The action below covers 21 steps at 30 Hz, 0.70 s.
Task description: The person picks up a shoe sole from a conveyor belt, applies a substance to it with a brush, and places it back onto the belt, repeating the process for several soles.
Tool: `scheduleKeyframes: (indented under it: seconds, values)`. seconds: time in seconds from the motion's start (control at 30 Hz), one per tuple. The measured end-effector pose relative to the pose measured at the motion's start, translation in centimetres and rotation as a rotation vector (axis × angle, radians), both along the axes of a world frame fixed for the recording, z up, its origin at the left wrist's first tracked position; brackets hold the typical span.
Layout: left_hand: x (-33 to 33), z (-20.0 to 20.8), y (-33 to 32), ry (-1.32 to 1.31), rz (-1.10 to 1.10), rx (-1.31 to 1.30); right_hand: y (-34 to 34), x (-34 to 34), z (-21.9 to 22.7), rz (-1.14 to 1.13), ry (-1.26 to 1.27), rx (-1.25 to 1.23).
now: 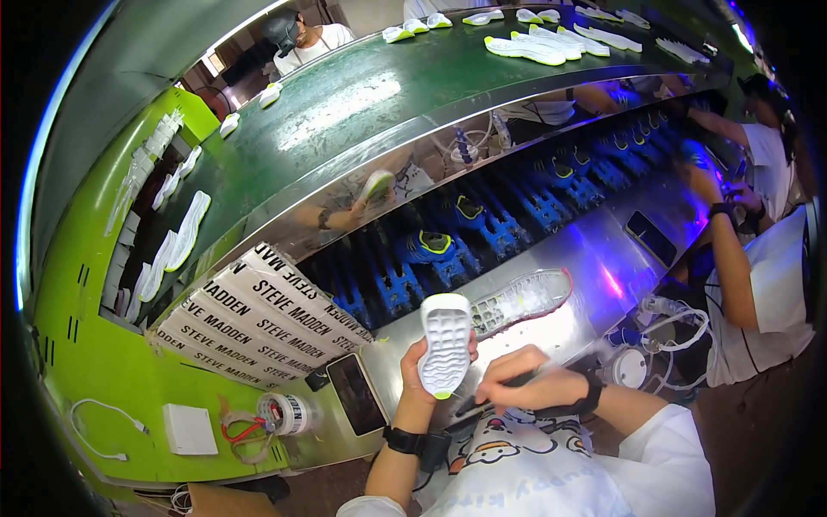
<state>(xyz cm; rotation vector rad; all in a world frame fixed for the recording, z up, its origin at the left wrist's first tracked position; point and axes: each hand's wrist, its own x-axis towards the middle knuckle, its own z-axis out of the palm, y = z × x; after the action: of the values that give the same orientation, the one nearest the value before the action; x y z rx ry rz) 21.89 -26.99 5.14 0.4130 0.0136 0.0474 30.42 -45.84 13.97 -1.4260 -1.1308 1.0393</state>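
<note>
A white shoe sole [446, 345] with lime-yellow ends stands upright in my left hand [414, 370], its ribbed, hollowed face turned toward me. My fingers wrap round its edges. Just right of the sole, my right hand [536, 386] is closed and slightly blurred by motion. A thin dark piece shows at its fingertips; what it is I cannot make out. Beyond both hands, a translucent grey sole [525, 302] with a grid pattern and a reddish edge lies on the metal bench [594, 267].
White soles [525, 47] lie on a green conveyor belt [258, 164]. Below it, blue shoes [431, 245] sit on a lower line. A printed carton [258, 323], a phone [356, 394], red-handled scissors [244, 428] and a tub [287, 414] stand left. Another person [758, 284] works at right.
</note>
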Motion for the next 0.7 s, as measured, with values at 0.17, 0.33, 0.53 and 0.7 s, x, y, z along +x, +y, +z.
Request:
scheduleKeyframes:
  seconds: [0.17, 0.33, 0.53, 0.7]
  values:
    - [0.8, 1.3, 1.5, 0.056, -0.262, 0.064, -0.5, -0.9, 0.5, -0.034, -0.374, 0.354]
    - [2.1, 5.6, 0.4, 0.290, -0.402, 0.386, -1.2, -1.0, 1.7, -0.195, -0.423, 0.503]
    - [3.0, 6.3, 0.4, 0.448, -0.488, 0.632, -2.6, 0.3, 1.7, -0.101, -0.479, 0.327]
    - [3.4, 6.6, 0.0, 0.426, -0.436, 0.790, -4.9, 3.0, 0.3, -0.116, -0.567, 0.251]
